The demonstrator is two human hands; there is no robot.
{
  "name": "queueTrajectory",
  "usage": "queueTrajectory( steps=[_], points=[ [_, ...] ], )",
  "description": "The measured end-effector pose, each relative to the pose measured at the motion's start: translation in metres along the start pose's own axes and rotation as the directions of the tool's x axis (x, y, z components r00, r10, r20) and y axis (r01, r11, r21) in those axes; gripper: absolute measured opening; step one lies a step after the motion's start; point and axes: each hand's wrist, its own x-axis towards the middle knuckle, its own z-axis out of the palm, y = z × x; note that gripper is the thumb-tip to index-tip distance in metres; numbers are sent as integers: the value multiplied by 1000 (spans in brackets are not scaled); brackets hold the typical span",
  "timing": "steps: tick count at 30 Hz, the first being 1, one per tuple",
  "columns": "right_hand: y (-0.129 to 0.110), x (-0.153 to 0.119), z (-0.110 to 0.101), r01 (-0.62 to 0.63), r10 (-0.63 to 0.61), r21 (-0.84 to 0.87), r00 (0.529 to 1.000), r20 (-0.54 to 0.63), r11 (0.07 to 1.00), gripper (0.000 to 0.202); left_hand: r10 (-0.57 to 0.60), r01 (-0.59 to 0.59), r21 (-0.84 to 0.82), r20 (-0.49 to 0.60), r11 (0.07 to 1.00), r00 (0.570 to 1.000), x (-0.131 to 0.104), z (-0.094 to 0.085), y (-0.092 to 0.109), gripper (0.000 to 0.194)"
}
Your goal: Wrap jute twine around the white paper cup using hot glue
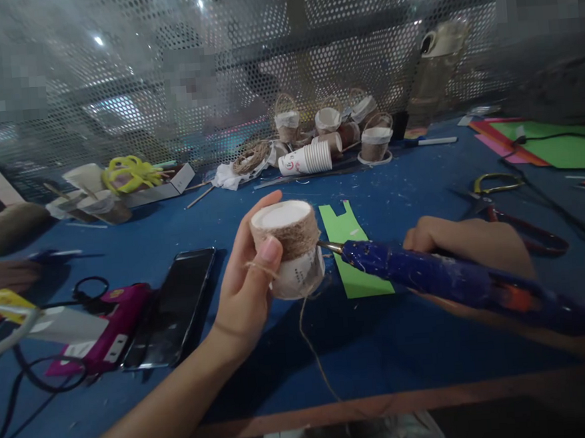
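Note:
My left hand [249, 275] is closed around a white paper cup [296, 275], held upside down above the table's near side. Brown twine [298, 240] is wound round the cup's upper half, and a loose strand hangs down toward the table edge. My right hand [467, 243] grips a dark blue glue gun [426, 270]. The gun's metal tip is at the cup's right side, by the lower edge of the twine; I cannot tell whether it touches. Behind the gun, a notched piece of green paper [349, 242] lies on the table.
A black phone [173, 307] and a magenta power strip [104, 325] with cables lie left. At the back stand stacked paper cups [306, 159] and several twine-wrapped baskets [375, 145]. Red-handled pliers [524, 229] and coloured paper [552, 141] lie right. Another person's hand [6, 276] is at far left.

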Motion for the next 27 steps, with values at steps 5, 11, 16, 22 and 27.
queueTrajectory(
  steps=[5,11,16,22,27],
  points=[
    [-2,-2,-1,-2,3,-17,1000,22,1000,14,-6,6,-2,8,1000,1000,0,0,0,50],
    [-3,-3,-2,-25,23,20,997,72,999,17,-23,23,-4,3,1000,1000,0,3,3,52],
    [-1,-1,-1,29,-29,4,1000,-6,1000,17,-63,61,-62,-38,996,997,0,5,7,55],
    [3,1,2,12,-9,66,999,-42,998,21,-55,53,-91,-10,994,998,-1,3,5,52],
    [4,0,1,76,-74,51,997,-33,996,21,-107,104,-113,-18,988,994,0,5,6,52]
  ],
)
